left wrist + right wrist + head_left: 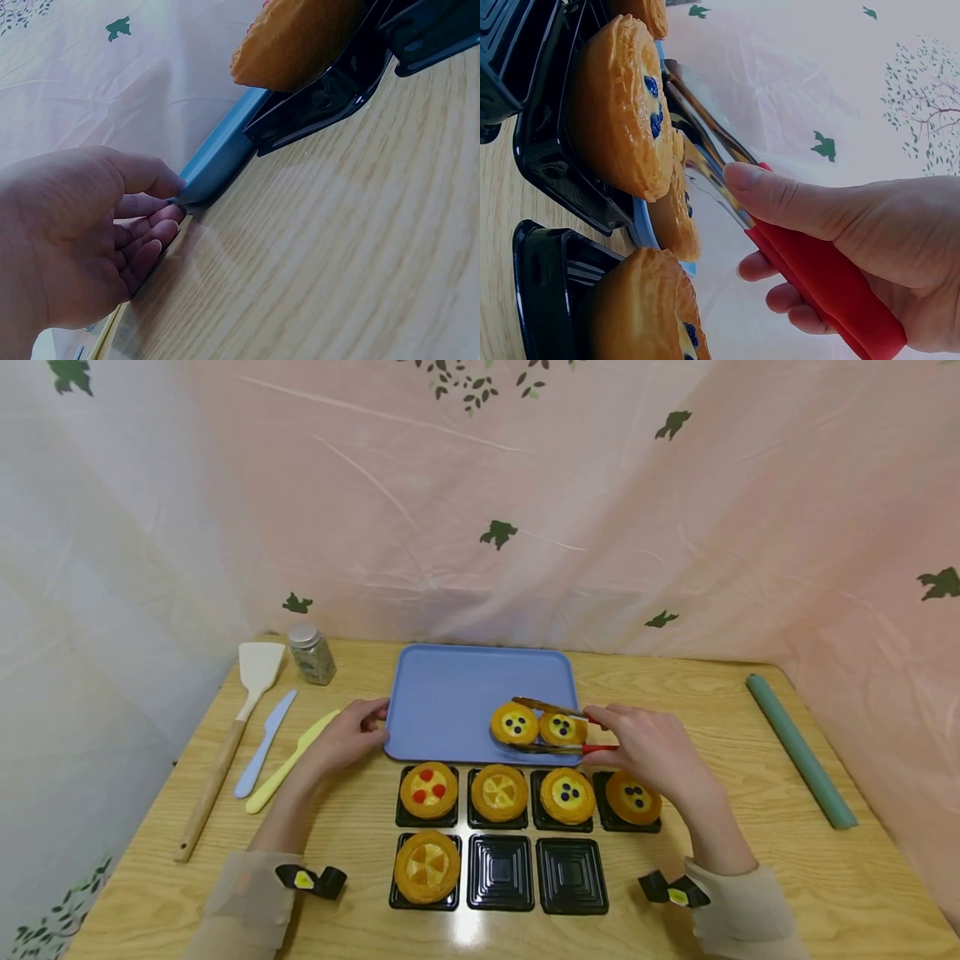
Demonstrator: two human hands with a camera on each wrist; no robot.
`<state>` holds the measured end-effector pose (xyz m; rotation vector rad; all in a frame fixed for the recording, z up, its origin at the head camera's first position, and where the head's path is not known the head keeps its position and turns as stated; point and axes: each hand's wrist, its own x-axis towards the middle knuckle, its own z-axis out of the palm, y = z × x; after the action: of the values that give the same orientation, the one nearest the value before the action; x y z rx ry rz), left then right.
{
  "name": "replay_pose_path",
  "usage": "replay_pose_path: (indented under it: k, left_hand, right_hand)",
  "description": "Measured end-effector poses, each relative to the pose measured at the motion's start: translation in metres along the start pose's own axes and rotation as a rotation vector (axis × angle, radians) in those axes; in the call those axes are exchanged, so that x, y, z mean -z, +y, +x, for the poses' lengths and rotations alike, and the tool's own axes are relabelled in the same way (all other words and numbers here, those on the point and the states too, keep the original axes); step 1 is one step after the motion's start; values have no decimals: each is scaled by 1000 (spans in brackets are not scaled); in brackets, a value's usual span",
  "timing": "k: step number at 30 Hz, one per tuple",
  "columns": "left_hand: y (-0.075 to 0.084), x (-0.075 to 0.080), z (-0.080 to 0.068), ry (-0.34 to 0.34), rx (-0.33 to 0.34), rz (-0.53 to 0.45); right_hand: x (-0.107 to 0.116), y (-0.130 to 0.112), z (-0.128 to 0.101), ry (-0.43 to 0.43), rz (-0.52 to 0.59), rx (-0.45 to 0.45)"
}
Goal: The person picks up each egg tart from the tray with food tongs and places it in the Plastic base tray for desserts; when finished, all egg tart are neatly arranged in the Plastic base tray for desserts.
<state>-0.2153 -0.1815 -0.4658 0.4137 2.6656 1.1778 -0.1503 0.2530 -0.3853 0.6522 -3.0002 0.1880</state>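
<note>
Seven tarts [499, 795], seven containers [501, 872], two knives [265, 744]

Bright light glares on the table [467, 933], while the left wrist view looks dimmer, perhaps soft.

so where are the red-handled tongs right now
In the head view, the red-handled tongs are right of centre in the right hand, reaching over the blue tray's near right corner, where two blueberry tarts lie.

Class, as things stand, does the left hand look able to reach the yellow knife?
Probably yes: the yellow knife lies close to the left hand, and nothing seems to rest on it, though that hand must first leave the blue tray.
</note>
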Motion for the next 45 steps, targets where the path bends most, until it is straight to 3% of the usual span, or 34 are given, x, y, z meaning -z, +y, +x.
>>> replay_pose_path:
  k: [45]
  left_hand:
    - [-1, 0, 1, 2, 6, 5]
  right_hand:
    - [-1, 0, 0, 18, -10, -4]
